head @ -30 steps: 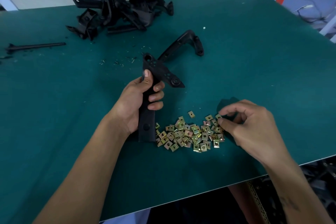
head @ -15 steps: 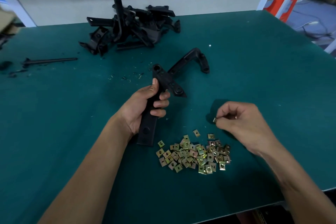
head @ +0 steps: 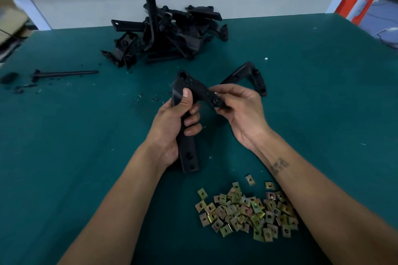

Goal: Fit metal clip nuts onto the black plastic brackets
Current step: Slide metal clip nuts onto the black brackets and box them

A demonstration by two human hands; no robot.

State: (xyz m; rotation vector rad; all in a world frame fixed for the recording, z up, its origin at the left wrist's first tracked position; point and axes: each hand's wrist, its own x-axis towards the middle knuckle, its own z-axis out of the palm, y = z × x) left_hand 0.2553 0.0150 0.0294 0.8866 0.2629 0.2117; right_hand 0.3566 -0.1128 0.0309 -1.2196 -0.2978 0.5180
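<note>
1. A rod is lying far left on the green table.
2. The left hand is gripping a bracket – fingers wrapped round its shaft.
3. The right hand is pinching a clip nut against the bracket's right arm.
4. More brackets are lying behind – a pile; loose nuts are sitting near right.

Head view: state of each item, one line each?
Left hand: grips held bracket.
Right hand: pinches clip nut at bracket's end.
Held bracket: lifted, angled.
Clip nut: barely visible.
Loose clip nuts: piled.
Spare bracket: lying flat.
Bracket pile: untouched.
</note>
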